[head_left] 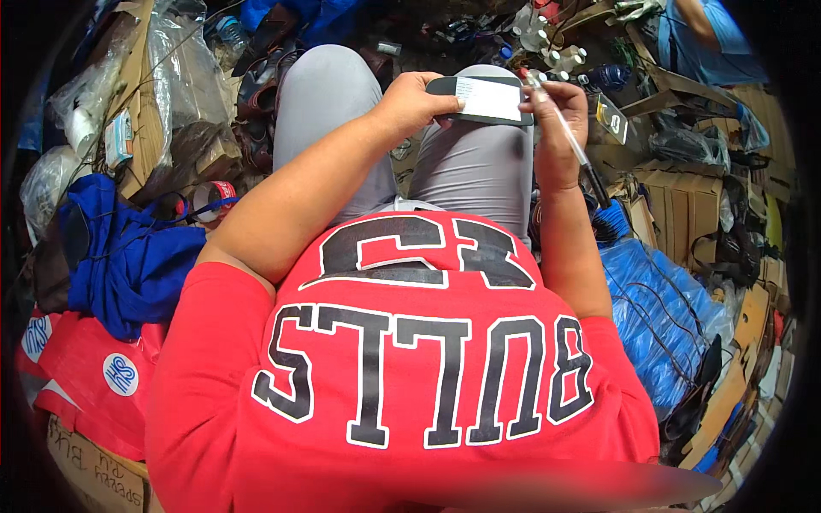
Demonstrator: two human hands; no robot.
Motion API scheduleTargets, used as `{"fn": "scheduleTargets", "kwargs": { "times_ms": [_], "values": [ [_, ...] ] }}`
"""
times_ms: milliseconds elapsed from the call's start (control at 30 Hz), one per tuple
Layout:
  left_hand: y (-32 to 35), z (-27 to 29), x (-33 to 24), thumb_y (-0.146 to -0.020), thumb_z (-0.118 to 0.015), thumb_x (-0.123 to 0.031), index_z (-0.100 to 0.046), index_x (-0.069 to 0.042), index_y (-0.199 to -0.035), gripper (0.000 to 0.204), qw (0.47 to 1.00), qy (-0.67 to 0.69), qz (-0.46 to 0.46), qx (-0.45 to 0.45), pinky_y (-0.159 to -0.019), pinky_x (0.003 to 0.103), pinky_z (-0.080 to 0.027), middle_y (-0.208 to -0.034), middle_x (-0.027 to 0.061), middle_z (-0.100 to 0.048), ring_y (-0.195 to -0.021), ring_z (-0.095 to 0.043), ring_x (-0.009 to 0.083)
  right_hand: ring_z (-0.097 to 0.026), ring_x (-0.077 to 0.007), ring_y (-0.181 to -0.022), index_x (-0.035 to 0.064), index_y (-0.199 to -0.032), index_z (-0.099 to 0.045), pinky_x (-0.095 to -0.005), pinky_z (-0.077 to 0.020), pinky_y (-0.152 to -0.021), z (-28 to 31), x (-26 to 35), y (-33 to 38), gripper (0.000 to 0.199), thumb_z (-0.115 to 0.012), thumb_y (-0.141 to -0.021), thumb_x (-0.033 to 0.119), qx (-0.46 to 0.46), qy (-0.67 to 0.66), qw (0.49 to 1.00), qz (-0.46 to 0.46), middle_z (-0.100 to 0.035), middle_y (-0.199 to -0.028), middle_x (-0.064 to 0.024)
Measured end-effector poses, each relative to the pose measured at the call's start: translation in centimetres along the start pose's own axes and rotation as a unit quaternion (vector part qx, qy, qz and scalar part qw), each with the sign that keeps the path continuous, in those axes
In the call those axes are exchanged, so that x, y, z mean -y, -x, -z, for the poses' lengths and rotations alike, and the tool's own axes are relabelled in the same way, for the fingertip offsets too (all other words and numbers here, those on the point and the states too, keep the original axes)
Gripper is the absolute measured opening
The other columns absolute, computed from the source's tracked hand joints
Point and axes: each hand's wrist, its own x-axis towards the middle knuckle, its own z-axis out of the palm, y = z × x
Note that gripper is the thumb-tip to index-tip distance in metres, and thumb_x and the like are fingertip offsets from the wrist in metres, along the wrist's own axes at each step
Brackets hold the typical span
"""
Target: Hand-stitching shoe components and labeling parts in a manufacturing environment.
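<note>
A flat dark piece (443, 86) with a rounded left end is held level above my knees. White paper (490, 99) with small print lies on its upper face. My left hand (412, 104) pinches the piece's left end, thumb on top. My right hand (560, 137) is closed around a slim pen (566, 132), which has a clear-white barrel and a black lower part. The pen slants from the piece's right end down to the right. Fingertips of that hand also reach the right edge of the piece; how firmly they grip it cannot be told.
Plastic wrapping (175, 81) and cardboard crowd the left side, above a blue cloth bag (128, 248). Small bottles (564, 58) stand beyond my right knee. Cardboard boxes (680, 205) and a blue plastic bundle (654, 316) lie at right. Another person's blue sleeve (727, 30) shows at the far right.
</note>
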Motion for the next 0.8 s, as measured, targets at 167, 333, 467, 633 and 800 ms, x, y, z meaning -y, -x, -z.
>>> {"fn": "scheduleTargets", "kwargs": {
  "times_ms": [167, 333, 467, 633, 800],
  "values": [
    [0.1, -0.2, -0.2, -0.074, -0.071, -0.016, -0.065, -0.002, -0.090, 0.022, 1.000, -0.009, 0.004, -0.010, -0.054, 0.020, -0.040, -0.079, 0.0034, -0.065, -0.059, -0.056, 0.0082, -0.051, -0.0061, -0.059, 0.0056, -0.079, -0.050, -0.0184, -0.0406, -0.054, -0.8, -0.6, 0.6, 0.016, -0.065, -0.083, 0.008, 0.024, 0.071, 0.995, -0.068, -0.059, -0.072, -0.0040],
    [0.1, 0.1, 0.0, -0.075, -0.070, -0.016, -0.065, -0.003, -0.090, 0.021, 1.000, -0.005, 0.000, -0.009, -0.054, 0.020, -0.040, -0.079, 0.0036, -0.065, -0.059, -0.057, 0.0084, -0.043, -0.0025, -0.054, 0.0071, -0.067, -0.049, -0.0174, -0.0333, -0.049, -0.4, -0.9, 0.5, 0.024, -0.067, -0.082, 0.010, 0.014, 0.096, 0.994, -0.043, -0.054, -0.061, 0.0013],
    [0.0, 0.2, 0.1, -0.075, -0.070, -0.015, -0.065, -0.002, -0.090, 0.021, 1.000, -0.009, 0.003, -0.008, -0.054, 0.020, -0.041, -0.079, 0.0040, -0.065, -0.060, -0.057, 0.0088, -0.044, -0.0032, -0.055, 0.0073, -0.065, -0.048, -0.0175, -0.0338, -0.051, -0.6, -0.9, 0.5, 0.026, -0.066, -0.082, 0.010, 0.019, 0.144, 0.988, -0.050, -0.053, -0.061, 0.0011],
    [-0.1, -0.1, 0.1, -0.075, -0.070, -0.015, -0.065, -0.002, -0.091, 0.022, 1.000, 0.005, -0.002, -0.010, -0.055, 0.021, -0.042, -0.080, 0.0044, -0.065, -0.062, -0.057, 0.0091, -0.045, -0.0029, -0.055, 0.0070, -0.066, -0.048, -0.0174, -0.0339, -0.051, -0.3, -1.7, 0.5, 0.025, -0.066, -0.083, 0.011, 0.026, 0.173, 0.984, -0.036, -0.052, -0.061, 0.0017],
    [0.3, -0.2, -0.3, -0.075, -0.069, -0.014, -0.065, -0.002, -0.093, 0.022, 1.000, 0.017, -0.008, -0.007, -0.057, 0.021, -0.043, -0.082, 0.0042, -0.065, -0.064, -0.057, 0.0086, -0.043, -0.0029, -0.055, 0.0057, -0.065, -0.049, -0.0190, -0.0337, -0.049, -0.3, -1.9, 0.4, 0.026, -0.068, -0.081, 0.011, 0.006, 0.170, 0.985, -0.020, -0.051, -0.061, 0.0020]
  ]
}}
